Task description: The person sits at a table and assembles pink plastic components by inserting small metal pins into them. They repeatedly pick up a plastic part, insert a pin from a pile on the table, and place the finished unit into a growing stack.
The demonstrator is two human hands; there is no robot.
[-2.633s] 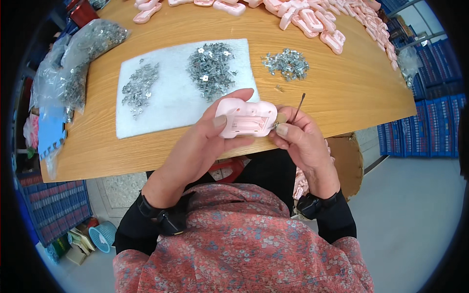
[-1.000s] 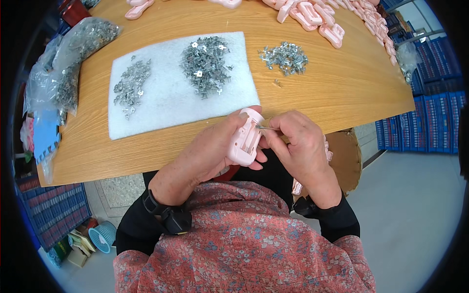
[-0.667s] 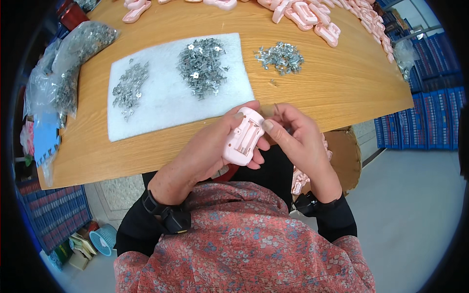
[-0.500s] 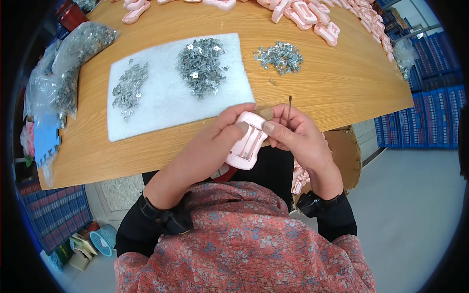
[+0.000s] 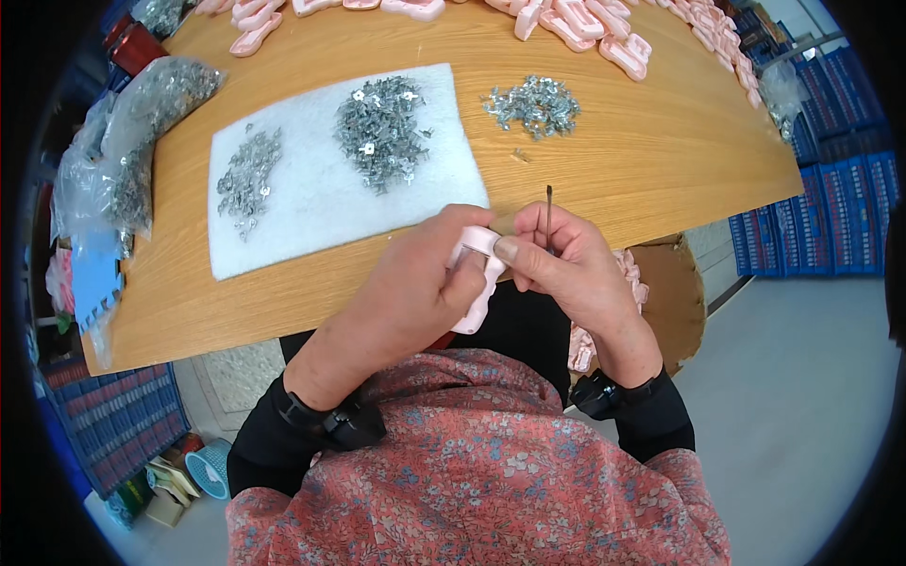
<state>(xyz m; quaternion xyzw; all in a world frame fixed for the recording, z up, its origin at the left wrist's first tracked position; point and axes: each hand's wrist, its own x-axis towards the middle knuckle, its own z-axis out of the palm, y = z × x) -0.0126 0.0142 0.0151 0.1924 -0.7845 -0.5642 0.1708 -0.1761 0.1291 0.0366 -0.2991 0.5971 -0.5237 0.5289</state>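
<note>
In front of me, over the table's near edge, a pink plastic housing (image 5: 481, 308) with a recessed battery bay is tilted between my hands. My left hand (image 5: 415, 283) is closed around it, its thumb lying across the recess. At the housing's upper right end, the thumb of my right hand (image 5: 571, 269) presses against the rim. A thin dark rod-shaped tool (image 5: 549, 212) stands up from my right fingers, its lower end hidden in the hand. Whether those fingertips also pinch a small metal part cannot be made out.
A white foam sheet (image 5: 302, 208) carries two heaps of small metal clips (image 5: 382, 137). To its right lies another metal heap (image 5: 538, 106). Pink housings (image 5: 576, 24) crowd the far edge. Bagged metal parts (image 5: 170, 99) sit left; a cardboard box (image 5: 670, 302) stands below right.
The housing has turned in my hands, so its bay shows less. My left thumb has moved down over the recess. My right hand, with the tool, has shifted slightly left.
</note>
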